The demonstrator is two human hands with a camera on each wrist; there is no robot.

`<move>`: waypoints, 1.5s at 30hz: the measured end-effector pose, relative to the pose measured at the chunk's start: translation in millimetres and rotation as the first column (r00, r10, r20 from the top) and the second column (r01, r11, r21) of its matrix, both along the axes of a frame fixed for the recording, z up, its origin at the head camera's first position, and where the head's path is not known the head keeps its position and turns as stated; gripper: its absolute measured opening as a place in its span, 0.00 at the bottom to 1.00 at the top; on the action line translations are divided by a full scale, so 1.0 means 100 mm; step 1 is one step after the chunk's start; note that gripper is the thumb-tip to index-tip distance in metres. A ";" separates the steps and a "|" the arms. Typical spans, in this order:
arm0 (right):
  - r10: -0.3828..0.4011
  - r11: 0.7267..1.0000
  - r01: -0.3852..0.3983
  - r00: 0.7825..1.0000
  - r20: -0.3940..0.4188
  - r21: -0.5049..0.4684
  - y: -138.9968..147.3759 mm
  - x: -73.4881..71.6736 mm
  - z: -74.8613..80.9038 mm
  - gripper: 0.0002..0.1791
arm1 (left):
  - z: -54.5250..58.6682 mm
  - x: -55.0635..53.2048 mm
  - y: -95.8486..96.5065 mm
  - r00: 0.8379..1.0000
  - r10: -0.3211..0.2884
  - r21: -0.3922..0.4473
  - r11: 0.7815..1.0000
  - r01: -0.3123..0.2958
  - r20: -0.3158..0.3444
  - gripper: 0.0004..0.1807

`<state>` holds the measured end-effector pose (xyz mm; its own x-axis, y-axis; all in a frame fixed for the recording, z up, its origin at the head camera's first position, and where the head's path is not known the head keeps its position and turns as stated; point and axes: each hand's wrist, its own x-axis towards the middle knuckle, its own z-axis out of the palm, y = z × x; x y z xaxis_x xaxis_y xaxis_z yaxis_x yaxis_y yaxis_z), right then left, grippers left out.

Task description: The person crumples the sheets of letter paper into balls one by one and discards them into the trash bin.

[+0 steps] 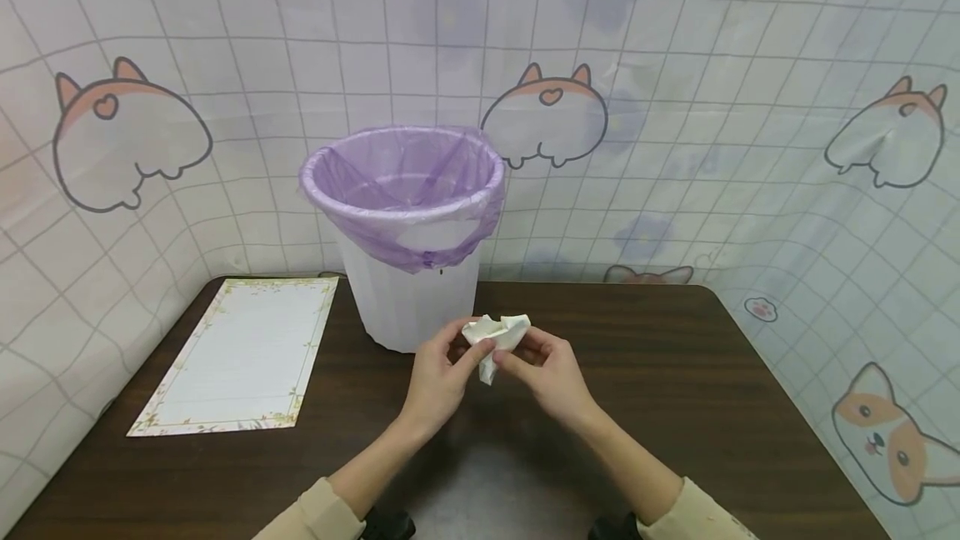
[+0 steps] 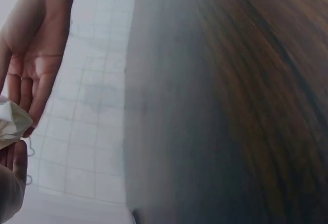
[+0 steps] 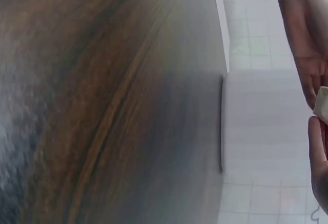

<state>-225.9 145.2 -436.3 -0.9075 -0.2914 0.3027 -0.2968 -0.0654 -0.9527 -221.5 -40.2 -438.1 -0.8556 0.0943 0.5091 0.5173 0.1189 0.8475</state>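
White and crumpled, a small wad (image 1: pixel 510 332) is pinched between two hands, up above the table (image 1: pixel 637 365) and just in front of the bin (image 1: pixel 386 311). The left hand (image 1: pixel 441 373) and the right hand (image 1: pixel 553 377) both grip it, thumbs on the near side and the other fingers bent behind it. The thumb tips are close together. The wad has folds and pointy corners, and one thin bit hangs down under the thumbs. Both wrists are a little bent, and the arms reach forward and lean in, so they make a shape like a tent. Pale yellow sleeves (image 1: pixel 318 515) are folded back, with something black (image 1: pixel 390 525) by each one. The table is dark brown with streaky wood lines. The bin is white, round and wider at the top, with ridges down its side. A thin, wrinkly purple bag (image 1: pixel 420 248) lines it and folds over the rim. To the left lies a flat paper (image 1: pixel 240 357) with a gold leafy edge. Behind hangs a creased white sheet (image 1: pixel 697 148) with grey squares and cartoon dogs (image 1: pixel 553 127).
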 end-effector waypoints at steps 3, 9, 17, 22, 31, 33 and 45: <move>-0.013 1.000 0.014 1.000 -0.025 0.014 -0.03 0.01 0.01 0.23 | 0.01 0.00 0.02 0.998 0.058 -0.020 0.998 -0.059 -0.034 0.12; -0.069 0.996 0.073 0.994 -0.080 0.054 -0.08 0.02 0.02 0.21 | 0.03 0.02 0.04 0.995 0.098 0.004 0.995 -0.098 -0.012 0.09; -0.114 0.992 0.123 0.979 -0.168 0.040 -0.10 0.01 0.02 0.15 | 0.07 -0.01 0.02 0.994 0.034 0.106 0.993 -0.045 0.103 0.07; -0.118 0.991 0.127 0.976 -0.185 0.038 -0.10 0.01 0.03 0.11 | 0.09 -0.01 -0.02 0.984 -0.029 0.170 0.985 -0.001 0.173 0.07; -0.083 0.996 0.085 0.994 -0.073 0.029 -0.10 0.02 0.01 0.17 | 0.09 0.01 -0.03 0.985 -0.034 0.189 0.982 0.002 0.168 0.08; -0.092 0.995 0.097 0.990 -0.104 0.039 -0.10 0.03 0.01 0.16 | 0.09 0.01 -0.03 0.985 -0.041 0.195 0.981 0.007 0.169 0.08; -0.201 0.978 0.210 0.936 -0.289 -0.001 -0.15 0.00 0.03 0.08 | 0.11 -0.02 -0.05 0.988 -0.067 0.103 0.993 0.053 0.139 0.07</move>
